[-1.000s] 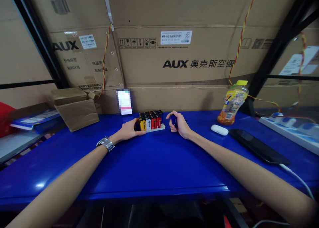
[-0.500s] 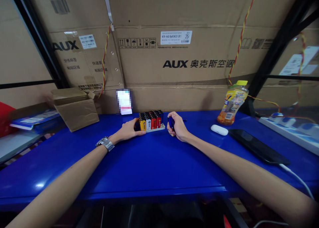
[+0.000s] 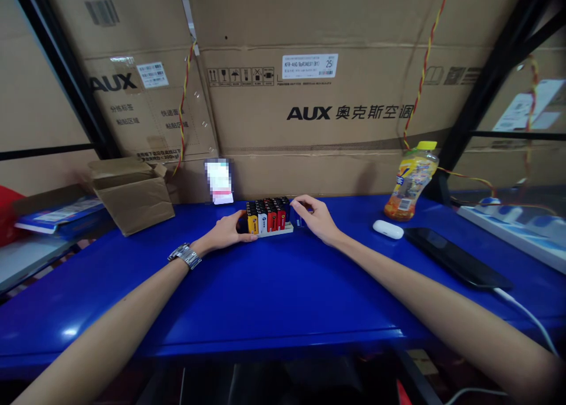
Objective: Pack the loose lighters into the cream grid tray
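Note:
A pale tray on the blue table holds several upright lighters in rows, with black tops and yellow, white, red and dark blue bodies. My left hand is closed round the tray's left end, thumb at the front lower corner; its other fingers are partly hidden behind. At the right end, my right hand has its fingers bent in a pinch by the back right corner. A blue lighter shows under those fingers, partly covered and hard to tell from the blue tabletop.
A phone with a lit screen leans against the large carton behind. To the left stands an open cardboard box. On the right are a drink bottle, a white earbud case, a black phone on a cable and a power strip.
My right hand has moved slightly left to the tray's right end with the blue lighter, its fingers now turned over toward the back corner. My left hand stays on the tray.

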A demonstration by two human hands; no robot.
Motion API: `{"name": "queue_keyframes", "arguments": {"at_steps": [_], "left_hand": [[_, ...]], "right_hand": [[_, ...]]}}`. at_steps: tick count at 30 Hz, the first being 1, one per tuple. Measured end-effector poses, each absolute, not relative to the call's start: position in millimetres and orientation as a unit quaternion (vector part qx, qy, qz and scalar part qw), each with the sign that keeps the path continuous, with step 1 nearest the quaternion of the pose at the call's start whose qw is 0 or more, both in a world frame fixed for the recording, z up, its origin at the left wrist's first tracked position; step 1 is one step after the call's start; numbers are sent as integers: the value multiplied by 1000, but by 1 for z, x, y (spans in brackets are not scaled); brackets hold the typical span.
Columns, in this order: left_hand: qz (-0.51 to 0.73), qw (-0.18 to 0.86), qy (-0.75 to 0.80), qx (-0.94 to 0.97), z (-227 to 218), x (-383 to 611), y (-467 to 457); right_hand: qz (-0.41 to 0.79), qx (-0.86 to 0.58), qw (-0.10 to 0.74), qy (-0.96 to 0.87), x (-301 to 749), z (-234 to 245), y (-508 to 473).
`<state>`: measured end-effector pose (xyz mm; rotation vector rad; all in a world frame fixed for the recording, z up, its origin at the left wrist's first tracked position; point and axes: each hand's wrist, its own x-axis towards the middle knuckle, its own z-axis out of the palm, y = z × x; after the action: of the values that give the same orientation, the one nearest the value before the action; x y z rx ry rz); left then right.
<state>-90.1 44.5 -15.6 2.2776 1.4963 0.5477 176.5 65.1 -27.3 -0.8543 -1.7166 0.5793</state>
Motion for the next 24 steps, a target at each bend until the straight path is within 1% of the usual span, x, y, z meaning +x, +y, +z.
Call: {"name": "queue_keyframes", "arguments": {"at_steps": [2,7,13,19,22,24], "left_hand": [[191,183,527,808,-14,-90,44],[173,182,523,814,-12,-89,43],[185,176,521,814,-14,-89,43],[179,184,526,811,-13,-88,42],[173,188,529,809,-12,-88,42],[175,189,530,808,-12,-88,42]], "right_hand": [[224,-365,536,-728,177,-27,66],[261,-348,516,-738,178,-25,62],[268,-341,490,-756,180,-27,63],[275,-357,510,-733,183,-23,65],[203,-391,498,-747,193,-21,71],[107,-425,448,-779,203,-19,76]]}}
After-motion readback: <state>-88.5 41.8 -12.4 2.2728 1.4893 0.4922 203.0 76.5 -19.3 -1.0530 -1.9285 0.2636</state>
